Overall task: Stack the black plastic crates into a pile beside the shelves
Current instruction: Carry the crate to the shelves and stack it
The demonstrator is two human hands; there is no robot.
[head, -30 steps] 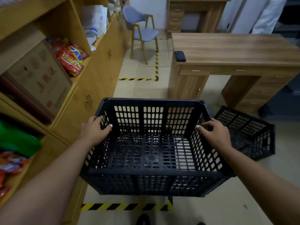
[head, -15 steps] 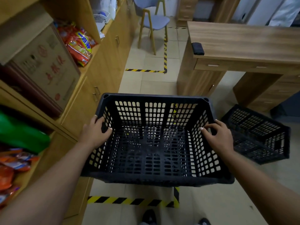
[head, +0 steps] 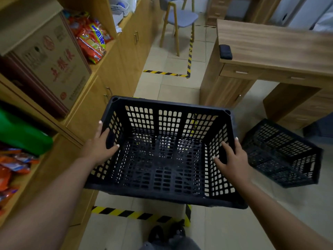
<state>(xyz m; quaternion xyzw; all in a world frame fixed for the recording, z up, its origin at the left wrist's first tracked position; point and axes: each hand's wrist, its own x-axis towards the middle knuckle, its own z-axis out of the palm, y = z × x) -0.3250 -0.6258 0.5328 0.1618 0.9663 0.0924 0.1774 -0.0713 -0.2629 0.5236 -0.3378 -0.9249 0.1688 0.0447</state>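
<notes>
Black plastic crate [head: 162,170], open-topped, perforated walls and floor, held clear of the floor between both hands, its open mouth tipped slightly toward the wearer. Left hand [head: 100,147]: clasped over the crate's left wall near its middle, thumb inside the basket, remaining fingers down the outer face. Right hand [head: 232,159]: clasped over the right wall opposite, fingers spread against the inner mesh, thumb over the rim. Below and nearer than the grip: a strip of yellow-and-black floor tape [head: 133,213] turning a corner under the crate's near edge, and dark shoes [head: 167,233] at the bottom of the view. Left of the left hand: wooden shelves [head: 93,109] with cabinet doors, holding a green package [head: 21,134] and orange snack packets [head: 10,168] nearest, then a printed cardboard box [head: 52,58], then red snack bags [head: 91,38] further along. Right of the right hand: a second black crate [head: 284,156] resting tilted on the tiled floor, well apart from the held one. Beyond that: a wooden desk [head: 270,49] with a small dark object [head: 225,51] at its near corner. Beyond the grip, furthest: more floor tape [head: 165,73] and a blue-seated chair [head: 180,18].
</notes>
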